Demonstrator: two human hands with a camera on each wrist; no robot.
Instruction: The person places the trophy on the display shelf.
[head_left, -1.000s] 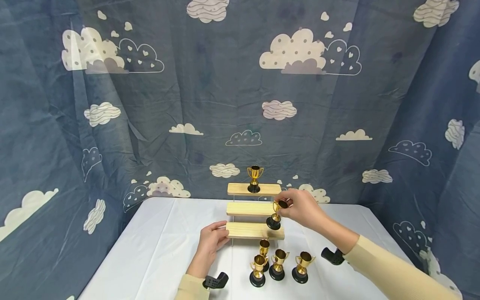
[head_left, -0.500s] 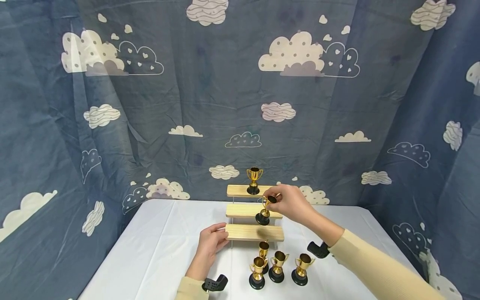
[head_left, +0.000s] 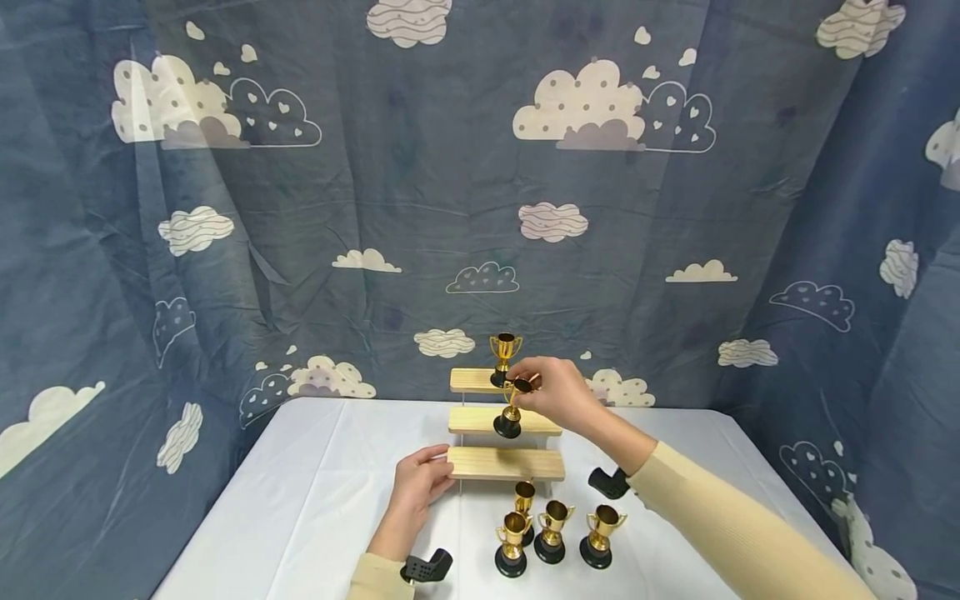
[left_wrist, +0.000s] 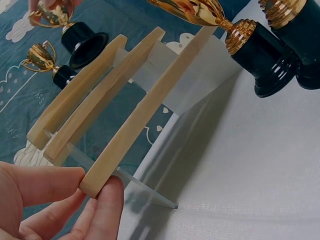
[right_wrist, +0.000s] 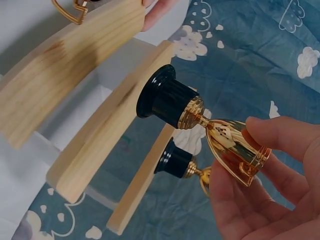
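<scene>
My right hand (head_left: 558, 392) pinches a small gold trophy cup (right_wrist: 232, 137) by its bowl. Its black base hangs just above or at the middle step (head_left: 536, 422) of a three-step wooden display stand; contact cannot be made out. On the top step (head_left: 468, 381) another trophy (head_left: 505, 357) stands upright. My left hand (head_left: 420, 487) grips the left end of the bottom step (head_left: 506, 463), thumb and fingers round the wood, as the left wrist view (left_wrist: 100, 185) confirms.
Several more trophies stand on the white table (head_left: 315, 500) before the stand, among them one trophy (head_left: 597, 537) at the right. Clear side panels (left_wrist: 175, 85) carry the steps. A cloud-patterned cloth (head_left: 435, 192) hangs behind.
My right hand has carried the trophy leftward and slightly up, from the right end of the bottom step to the middle step. The left hand keeps its grip on the stand.
</scene>
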